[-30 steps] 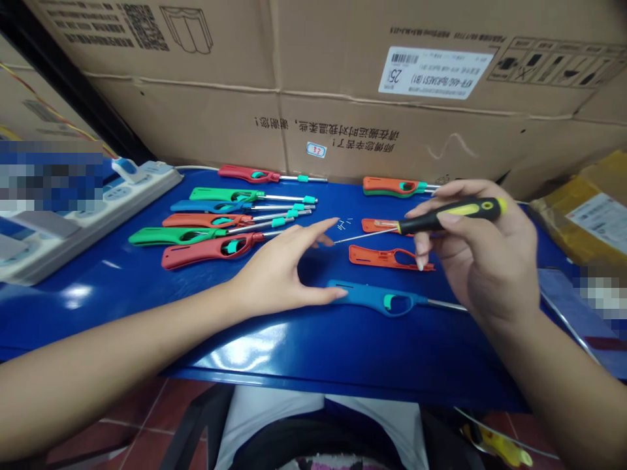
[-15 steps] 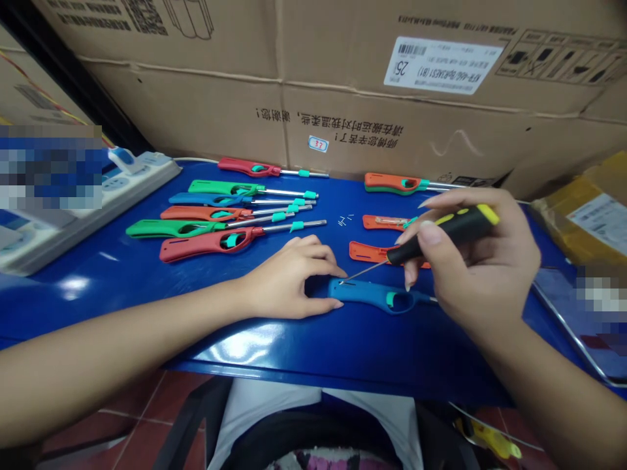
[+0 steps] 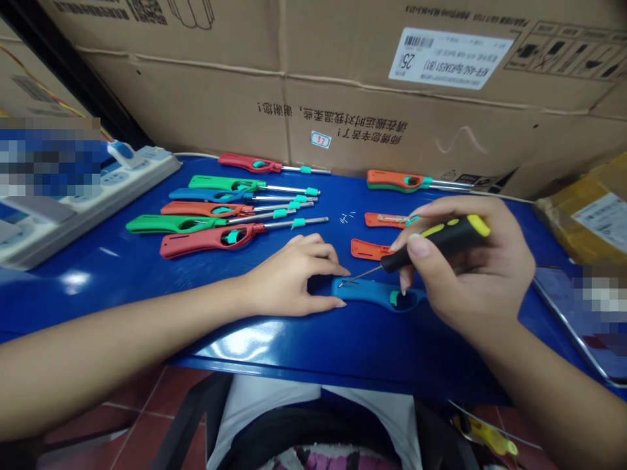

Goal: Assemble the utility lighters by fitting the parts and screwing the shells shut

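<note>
So, right hand (image 3: pixel 470 274) fingers (image 3: pixel 417 248) are clamped round the screwdriver (image 3: pixel 435 240), its tip poking into the end of the blue lighter (image 3: pixel 372 292). Left hand (image 3: pixel 294 277) pinches that same end with thumb and forefinger. The lighter lies flat on the table (image 3: pixel 122 281), well apart from the other lighters (image 3: pixel 210 239).

Blue lighter (image 3: pixel 372 294), black-and-yellow screwdriver (image 3: pixel 435 241), blue table (image 3: pixel 122 274).
</note>
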{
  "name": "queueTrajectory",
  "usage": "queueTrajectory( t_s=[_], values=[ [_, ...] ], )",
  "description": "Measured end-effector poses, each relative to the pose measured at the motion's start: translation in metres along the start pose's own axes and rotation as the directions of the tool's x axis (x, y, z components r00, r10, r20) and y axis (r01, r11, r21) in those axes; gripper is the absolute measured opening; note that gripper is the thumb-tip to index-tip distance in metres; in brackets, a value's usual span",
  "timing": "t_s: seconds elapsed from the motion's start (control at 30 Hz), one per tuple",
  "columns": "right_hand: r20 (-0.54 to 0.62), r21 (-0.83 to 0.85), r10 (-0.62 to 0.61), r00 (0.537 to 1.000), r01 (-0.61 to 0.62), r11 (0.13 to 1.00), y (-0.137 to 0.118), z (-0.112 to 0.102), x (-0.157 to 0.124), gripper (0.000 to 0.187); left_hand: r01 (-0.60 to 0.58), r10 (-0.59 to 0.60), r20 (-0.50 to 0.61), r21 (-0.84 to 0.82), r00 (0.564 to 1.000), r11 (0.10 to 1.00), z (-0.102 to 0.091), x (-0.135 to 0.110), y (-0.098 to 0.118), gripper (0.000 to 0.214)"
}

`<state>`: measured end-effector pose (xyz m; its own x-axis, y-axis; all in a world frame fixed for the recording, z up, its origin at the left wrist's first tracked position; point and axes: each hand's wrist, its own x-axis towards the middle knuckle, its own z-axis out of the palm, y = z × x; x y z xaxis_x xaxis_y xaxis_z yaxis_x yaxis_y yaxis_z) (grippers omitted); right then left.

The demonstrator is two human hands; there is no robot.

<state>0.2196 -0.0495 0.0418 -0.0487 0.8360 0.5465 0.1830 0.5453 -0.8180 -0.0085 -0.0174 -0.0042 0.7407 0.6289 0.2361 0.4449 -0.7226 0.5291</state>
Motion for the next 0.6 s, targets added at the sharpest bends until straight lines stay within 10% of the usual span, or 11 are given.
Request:
queueTrajectory(
  t_s=[0.6],
  values=[
    [0.069, 0.037, -0.187, 0.98, 0.185, 0.982, 0.0088, -0.0024, 0.0043, 0.018, -0.007, 0.008, 0.015, -0.017, 1.0, 1.0, 0.0002, 0.0015, 0.0006, 0.04]
  ],
)
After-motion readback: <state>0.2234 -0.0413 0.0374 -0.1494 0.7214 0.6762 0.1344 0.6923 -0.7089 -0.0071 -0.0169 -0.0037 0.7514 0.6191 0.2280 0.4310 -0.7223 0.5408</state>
